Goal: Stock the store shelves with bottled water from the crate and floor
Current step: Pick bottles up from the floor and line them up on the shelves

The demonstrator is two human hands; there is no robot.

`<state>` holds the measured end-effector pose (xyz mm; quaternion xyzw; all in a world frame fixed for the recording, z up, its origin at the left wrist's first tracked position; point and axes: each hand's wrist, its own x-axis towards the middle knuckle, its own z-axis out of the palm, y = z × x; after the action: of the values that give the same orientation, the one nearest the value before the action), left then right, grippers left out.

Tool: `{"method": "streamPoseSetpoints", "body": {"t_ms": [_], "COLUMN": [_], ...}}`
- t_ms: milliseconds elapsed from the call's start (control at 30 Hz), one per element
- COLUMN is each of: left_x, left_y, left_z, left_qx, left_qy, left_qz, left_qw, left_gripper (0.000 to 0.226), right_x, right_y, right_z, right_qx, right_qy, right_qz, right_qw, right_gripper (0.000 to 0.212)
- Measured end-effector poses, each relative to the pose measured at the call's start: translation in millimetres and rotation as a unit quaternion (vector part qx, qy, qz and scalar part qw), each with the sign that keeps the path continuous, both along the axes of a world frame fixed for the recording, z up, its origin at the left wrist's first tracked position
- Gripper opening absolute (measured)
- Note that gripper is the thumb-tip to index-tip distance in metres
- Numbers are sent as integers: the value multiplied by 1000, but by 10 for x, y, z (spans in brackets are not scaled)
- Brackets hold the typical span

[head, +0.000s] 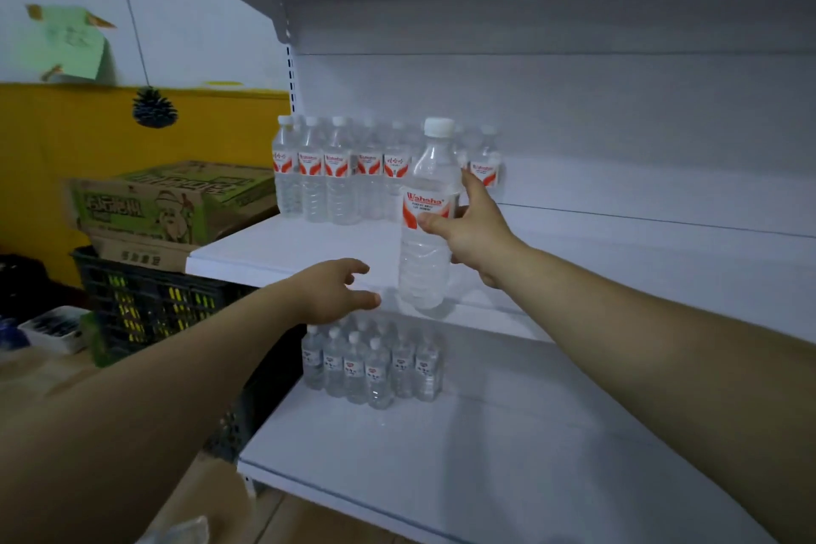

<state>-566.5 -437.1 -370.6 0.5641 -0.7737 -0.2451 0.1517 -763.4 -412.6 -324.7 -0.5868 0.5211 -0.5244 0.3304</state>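
View from the head camera. A black lattice crate (145,305) stands left of the shelving; yellow shows through its openings, but its contents cannot be identified. Two cartons are stacked on it, a plain brown carton (141,256) below and a green printed carton (176,199) above, both closed.

The middle shelf (282,247) carries a row of water bottles (340,177) upright along its back edge, starting at the back-left corner. The lower shelf (441,455) carries a smaller cluster of bottles (375,367) near its back-left corner.

The held bottle (426,234), white-capped and red-labelled, is upright at the front edge of the middle shelf, forward of the row and well apart from it. Whether its base rests on the shelf cannot be told. The right hand (479,234) grips it from the right at label height, thumb across the label front and a finger rising along the bottle's shoulder.

The left hand (338,292) is at the same front edge, just left of the bottle's base, fingers loosely curled and apart, holding nothing and not touching the bottle.

A pine cone (154,108) hangs on the wall at left.
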Motion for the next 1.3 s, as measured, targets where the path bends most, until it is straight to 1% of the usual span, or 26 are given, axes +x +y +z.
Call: {"method": "streamPoseSetpoints", "body": {"t_ms": [100, 267, 367, 467, 600, 667, 800, 933, 1033, 1300], "left_x": [43, 140, 153, 174, 212, 209, 212, 217, 228, 230], "left_y": [-398, -1070, -1369, -1620, -1790, -1807, -1795, -1793, -1803, -1809], "left_z": [-96, -376, -422, -383, -435, -479, -503, -512, -527, -544], "left_qx": [-22, -43, -42, -35, -34, -47, -64, -72, -77, -91], "left_qy": [-55, -154, -192, -213, -225, -231, -228, -221, -215, -212], "left_qz": [21, 85, 95, 88, 76, 70, 69, 68, 65, 60], "left_qw": [998, 983, 976, 973, 971, 969, 969, 970, 971, 971], "left_gripper": [66, 67, 66, 72, 76, 76, 74, 74, 74, 72], "right_x": [-78, -16, 60, 91, 62, 101, 320, 528, 608, 657], "right_y": [-402, -1099, -1422, -1590, -1616, -1665, -2018, -2416, -2646, -2996], "right_z": [-90, -162, -226, -254, -416, -547, -612, -625, -657, -724], "right_qx": [11, 3, -18, -21, 23, 33, 13, 0, -1, -11], "right_qy": [-5, 18, 16, 26, 81, 87, 104, 130, 132, 143], "right_qz": [-4, 1, 3, -1, 31, 24, -5, -26, -35, -47], "right_qw": [1000, 1000, 1000, 999, 996, 995, 994, 991, 991, 989], "right_gripper": [86, 81, 77, 80, 92, 91, 87, 89, 90, 90]}}
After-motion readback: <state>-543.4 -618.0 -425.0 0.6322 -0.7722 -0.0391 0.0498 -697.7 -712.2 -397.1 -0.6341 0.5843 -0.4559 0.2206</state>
